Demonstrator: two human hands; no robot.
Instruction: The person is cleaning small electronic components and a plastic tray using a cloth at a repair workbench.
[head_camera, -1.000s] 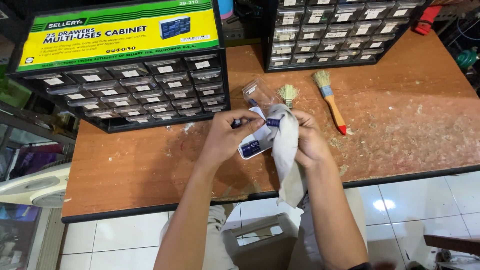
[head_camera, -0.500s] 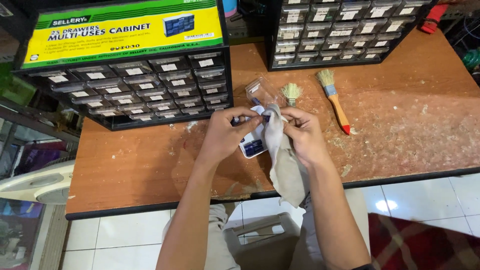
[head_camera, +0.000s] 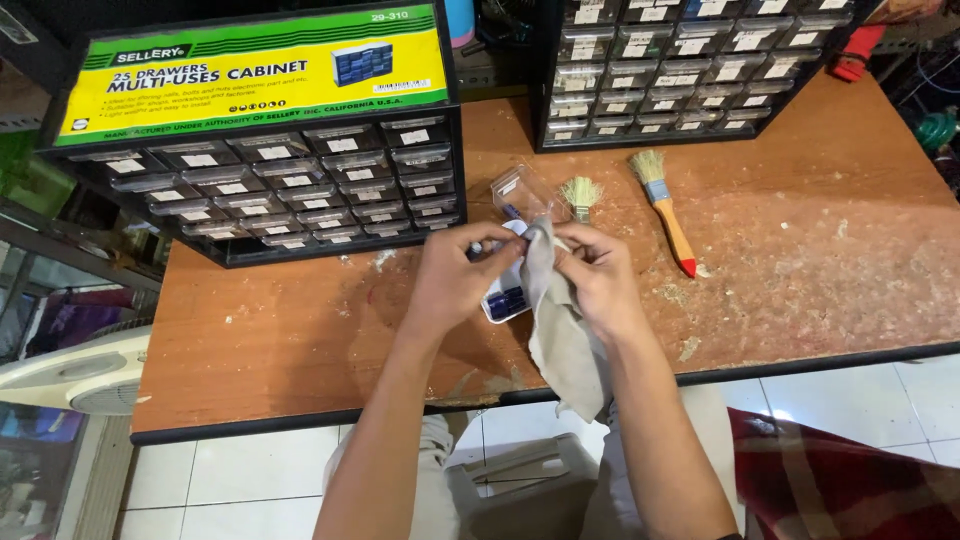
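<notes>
At the centre of the frame, the left hand (head_camera: 455, 285) is pinching a small white-and-blue plastic part (head_camera: 505, 297) over the brown counter (head_camera: 290, 340), while the right hand (head_camera: 597, 280) is pinching a grey cloth (head_camera: 560, 340) against it — the cloth is hanging down past the counter's edge. Just above are lying a clear drawer (head_camera: 520, 192) and two brushes — one orange-handled (head_camera: 665, 208).

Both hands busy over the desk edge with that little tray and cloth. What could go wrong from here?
1. The small white tray in the left hand sits near the desk edge; if it slips, its dark parts may spill to the floor.
2. The grey cloth in the right hand hangs past the edge and might snag.
3. The clear drawer lies just behind and could get knocked.
</notes>
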